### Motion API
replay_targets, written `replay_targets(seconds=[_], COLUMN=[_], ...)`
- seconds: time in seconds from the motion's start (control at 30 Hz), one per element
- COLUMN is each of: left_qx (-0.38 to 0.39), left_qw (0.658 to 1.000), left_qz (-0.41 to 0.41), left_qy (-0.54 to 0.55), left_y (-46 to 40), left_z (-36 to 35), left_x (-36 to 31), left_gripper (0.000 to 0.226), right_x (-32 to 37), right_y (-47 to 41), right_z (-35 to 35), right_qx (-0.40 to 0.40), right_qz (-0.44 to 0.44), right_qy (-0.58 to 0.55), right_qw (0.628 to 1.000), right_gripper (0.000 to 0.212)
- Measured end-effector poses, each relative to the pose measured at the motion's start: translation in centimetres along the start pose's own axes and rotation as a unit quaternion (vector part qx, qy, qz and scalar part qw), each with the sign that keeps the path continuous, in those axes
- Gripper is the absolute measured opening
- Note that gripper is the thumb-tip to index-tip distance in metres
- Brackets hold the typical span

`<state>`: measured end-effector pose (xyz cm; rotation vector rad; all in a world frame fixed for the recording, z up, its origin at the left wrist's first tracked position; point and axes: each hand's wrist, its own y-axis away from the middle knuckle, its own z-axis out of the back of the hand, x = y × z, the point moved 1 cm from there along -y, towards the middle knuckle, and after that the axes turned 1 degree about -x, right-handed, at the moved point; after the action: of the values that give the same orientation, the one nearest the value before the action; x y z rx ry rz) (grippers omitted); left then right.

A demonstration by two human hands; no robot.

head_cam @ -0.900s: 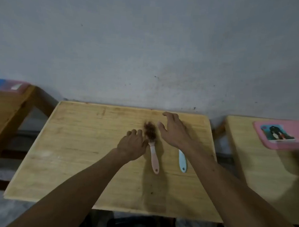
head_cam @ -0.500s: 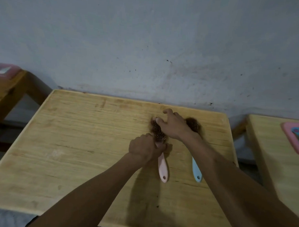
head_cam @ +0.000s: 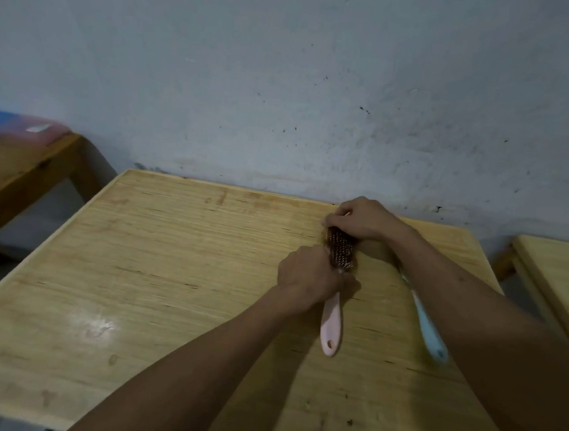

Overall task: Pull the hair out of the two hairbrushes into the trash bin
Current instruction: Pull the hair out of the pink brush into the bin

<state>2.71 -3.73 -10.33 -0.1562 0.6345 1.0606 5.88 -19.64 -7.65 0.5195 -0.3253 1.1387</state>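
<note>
1. We now have our left hand point(head_cam: 308, 275) wrapped around the neck of the pink hairbrush point(head_cam: 333, 302), no longer just beside it.
2. Our right hand point(head_cam: 361, 218) has closed in, fingers curled and pinching hair at the brush's far tip: pulling can start.
3. The blue hairbrush point(head_cam: 429, 332) waits under our right forearm.
4. Both lie on the wooden desk point(head_cam: 143, 274) against a scuffed grey wall point(head_cam: 282, 85); no trash bin in sight.

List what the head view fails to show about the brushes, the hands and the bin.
- Trash bin: nowhere in the frame.
- Blue hairbrush: its head is hidden under the right forearm.
- Right hand: fingertips curl over the far end of the pink hairbrush, so any pinched hair is hidden.
- Left hand: covers the pink brush's neck.
</note>
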Motion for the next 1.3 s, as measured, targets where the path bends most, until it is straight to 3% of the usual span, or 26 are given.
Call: replay_targets(seconds=[0.13, 0.27, 0.37, 0.6, 0.8, 1.0, 1.3], left_qx=[0.019, 0.046, 0.018, -0.105, -0.188, -0.251, -0.287], left_qw=[0.992, 0.956, 0.961, 0.941, 0.94, 0.915, 0.894], left_qz=[0.016, 0.06, 0.064, 0.078, 0.149, 0.227, 0.279], left_qy=[0.126, 0.283, 0.269, 0.312, 0.241, 0.22, 0.203], left_y=[0.5, 3.3, 6.3, 15.2, 23.1, 31.4, 40.9], left_z=[1.3, 3.7, 5.5, 9.2, 10.7, 10.5, 8.3], left_x=[1.9, 5.2, 7.8, 13.1, 18.7, 25.4, 30.7], left_gripper=[0.035, 0.02, 0.019, 0.052, 0.049, 0.051, 0.048], right_x=[1.6, 5.4, 9.0, 17.0, 22.8, 28.9, 32.5], right_y=[-0.1, 1.8, 3.9, 8.8, 12.6, 17.1, 23.2], right_z=[0.3, -0.6, -2.0, -5.8, -11.0, -18.3, -27.6], right_qx=[0.026, 0.062, 0.069, 0.096, 0.2, 0.275, 0.323], right_qz=[0.011, 0.052, 0.091, 0.174, 0.241, 0.318, 0.39], right_qy=[-0.034, -0.085, -0.087, -0.089, -0.055, -0.02, 0.015], right_qw=[0.999, 0.993, 0.99, 0.976, 0.948, 0.907, 0.862], right_gripper=[0.039, 0.038, 0.036, 0.037, 0.038, 0.037, 0.032])
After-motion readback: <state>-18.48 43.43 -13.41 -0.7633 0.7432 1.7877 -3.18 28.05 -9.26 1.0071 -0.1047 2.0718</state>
